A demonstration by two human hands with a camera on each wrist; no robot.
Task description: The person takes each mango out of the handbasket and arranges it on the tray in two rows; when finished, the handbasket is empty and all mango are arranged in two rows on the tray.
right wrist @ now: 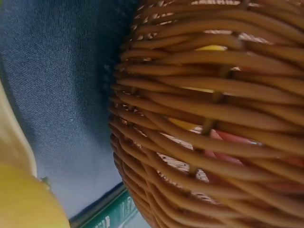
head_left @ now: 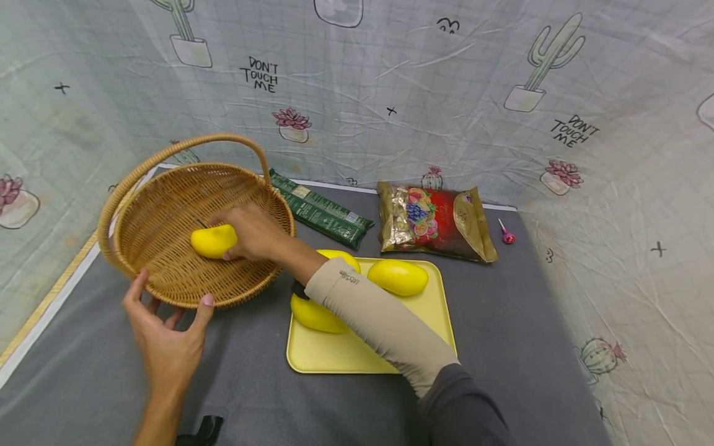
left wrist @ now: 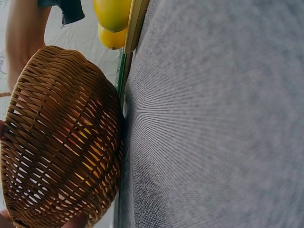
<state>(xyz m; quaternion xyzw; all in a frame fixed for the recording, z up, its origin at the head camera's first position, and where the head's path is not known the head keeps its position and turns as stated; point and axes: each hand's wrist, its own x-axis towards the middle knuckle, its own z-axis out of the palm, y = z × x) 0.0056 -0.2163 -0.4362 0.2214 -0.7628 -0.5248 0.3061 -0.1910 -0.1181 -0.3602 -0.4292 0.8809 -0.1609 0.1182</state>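
A round wicker basket (head_left: pixel 167 198) with a tall handle stands at the left in the head view. My right hand (head_left: pixel 251 232) reaches down inside it and grips a yellow mango (head_left: pixel 213 241) low over the woven bottom. My left hand (head_left: pixel 170 341) holds the near side of the basket, thumb and fingers spread along its rim. In the left wrist view the basket's woven wall (left wrist: pixel 61 137) shows fingertips at its edges. The weave (right wrist: pixel 213 109) fills much of the right wrist view and mostly hides the right hand; bits of yellow show through the gaps.
A yellow tray (head_left: pixel 357 362) right of the basket bears several mangoes (head_left: pixel 397 277), partly covered by the right forearm. Behind lie a green packet (head_left: pixel 323 210) and a gold and red candy bag (head_left: pixel 437 223). A lollipop (head_left: pixel 506 235) lies far right. A patterned curtain (head_left: pixel 357 93) backs the table.
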